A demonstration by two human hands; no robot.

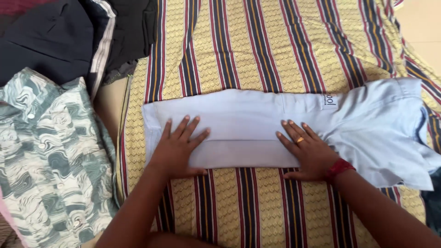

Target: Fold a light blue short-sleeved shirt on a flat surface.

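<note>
Striped bedsheet (275,46) carries our pale blue shirt (239,119); left hand (177,149) and right hand (308,151) lie spread flat, and we'd best press evenly along the fold.

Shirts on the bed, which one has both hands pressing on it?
The plain pale blue shirt, folded lengthwise; left hand and right hand lie flat on it. The green marbled shirt and dark clothes lie untouched.

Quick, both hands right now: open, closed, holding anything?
Left hand: open, flat on the folded pale blue shirt, gripping nothing.
Right hand: open, flat on the same shirt, gripping nothing.
</note>
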